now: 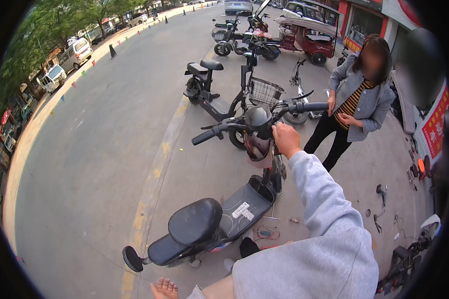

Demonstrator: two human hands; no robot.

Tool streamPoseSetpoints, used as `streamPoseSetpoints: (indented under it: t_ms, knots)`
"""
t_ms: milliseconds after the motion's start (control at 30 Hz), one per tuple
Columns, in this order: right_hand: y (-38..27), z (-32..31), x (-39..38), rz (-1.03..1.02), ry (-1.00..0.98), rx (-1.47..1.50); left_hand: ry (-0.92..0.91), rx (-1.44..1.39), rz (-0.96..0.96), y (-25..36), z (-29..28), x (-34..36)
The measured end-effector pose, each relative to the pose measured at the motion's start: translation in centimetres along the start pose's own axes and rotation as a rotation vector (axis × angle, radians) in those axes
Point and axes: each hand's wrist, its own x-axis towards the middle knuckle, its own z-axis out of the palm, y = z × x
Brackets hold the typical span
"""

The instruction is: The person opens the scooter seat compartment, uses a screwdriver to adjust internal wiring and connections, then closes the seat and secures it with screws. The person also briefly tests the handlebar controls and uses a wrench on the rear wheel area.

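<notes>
A black electric scooter (194, 220) stands in front of me, its handlebar (257, 119) at the far end and its padded seat nearer. My right hand (287, 139) reaches out to the steering column just under the handlebar, fingers closed in a pinch. What they hold, if anything, is hidden. A pouch-like front piece (259, 149) hangs beside that hand. Low at the bottom edge, my left hand (164, 289) is partly in view, palm up with fingers apart and nothing in it. It is nearest the rear of the scooter and a round black mirror-like part (132, 258).
A person in a grey jacket (371, 99) stands to the right of the handlebar. Another electric scooter with a wire basket (265, 92) is parked just beyond. Cables (267, 232) and loose parts (381, 194) lie on the ground at right. A red three-wheeler (309, 42) stands farther back.
</notes>
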Motion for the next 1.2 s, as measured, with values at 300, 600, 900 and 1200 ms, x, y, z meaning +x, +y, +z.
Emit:
streamPoseSetpoints:
  t_ms: [300,600,900,1200]
  knots:
    - [1.5,0.2,0.7,-0.274,0.079,0.042,-0.134,0.053,0.053,0.9,13.6,0.7]
    - [0.7,-3.2,1.9,0.07,-0.359,0.319,-0.183,0.09,-0.001,0.0,26.9,-0.1]
    - [11.9,-7.4,11.1,0.126,-0.28,-0.313,0.015,0.065,-0.006,-1.3,24.5,-0.1]
    - [11.2,-8.6,5.6,0.178,-0.214,-0.393,-0.151,0.146,-0.044,0.1,24.8,2.1]
